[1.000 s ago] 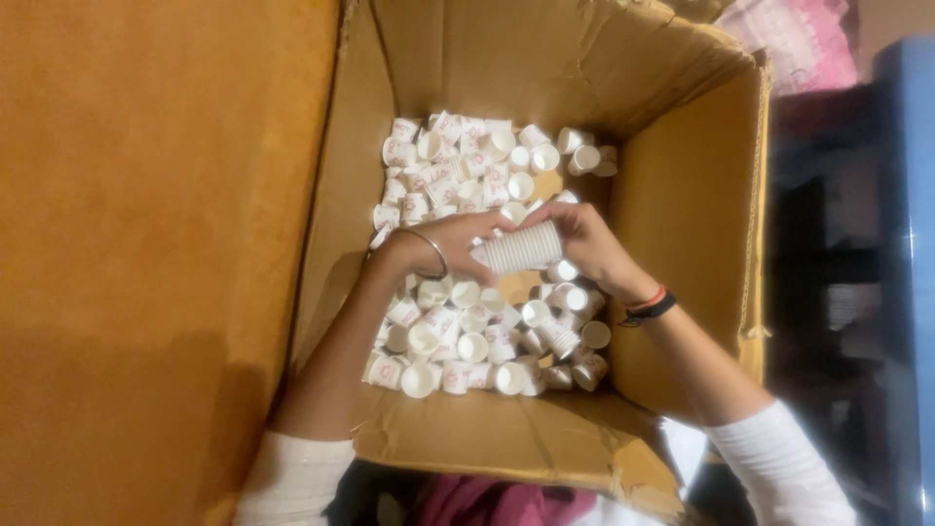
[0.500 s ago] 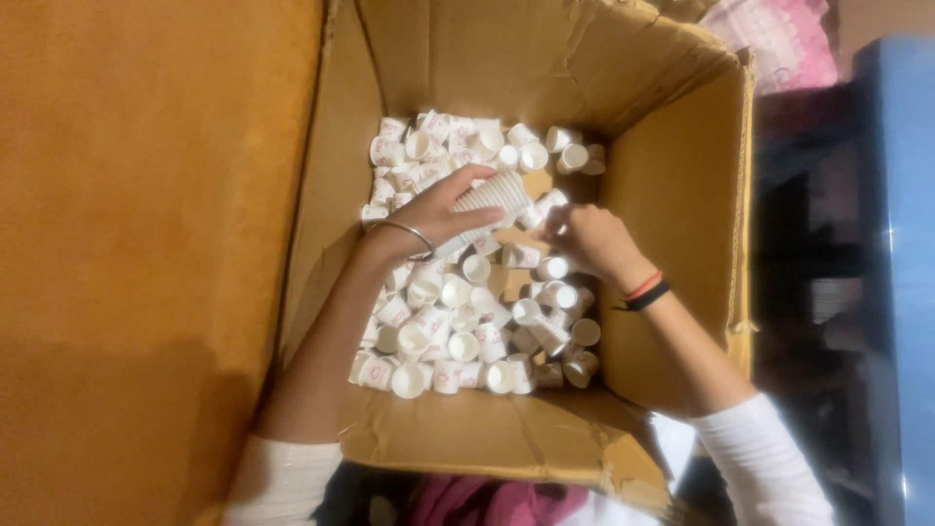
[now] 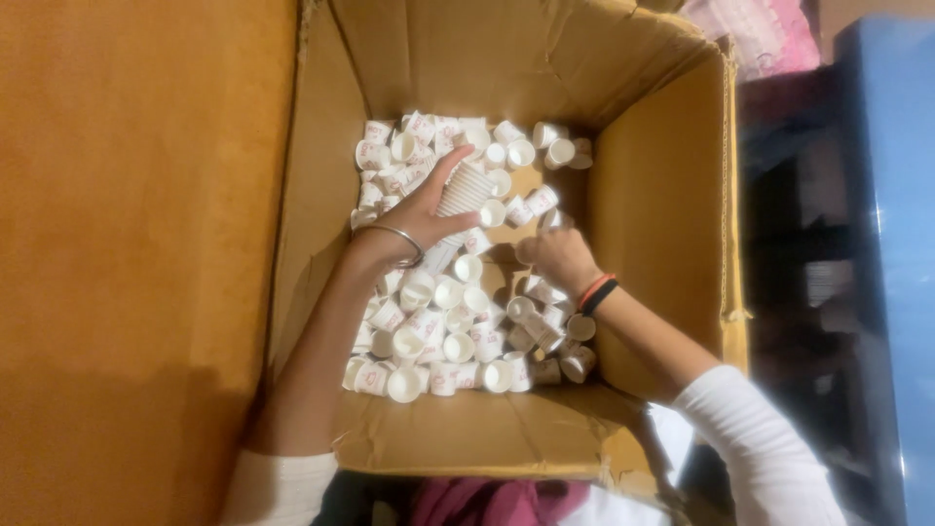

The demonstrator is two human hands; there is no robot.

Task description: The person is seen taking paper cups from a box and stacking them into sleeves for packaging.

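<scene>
— Where's the stack of paper cups [image 3: 466, 188]?
— Gripped in the left hand [image 3: 421, 216], pointing up and away.
— The right hand [image 3: 557, 255]?
— Just beside it — fingers curled on loose cups [image 3: 443, 336] in the cardboard box [image 3: 662, 195].

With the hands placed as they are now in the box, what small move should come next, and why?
Probably the right hand should pick up one loose paper cup just beside it and slide it into the stack of cups held by the left hand. Many single cups lie loose in the cardboard box.
</scene>
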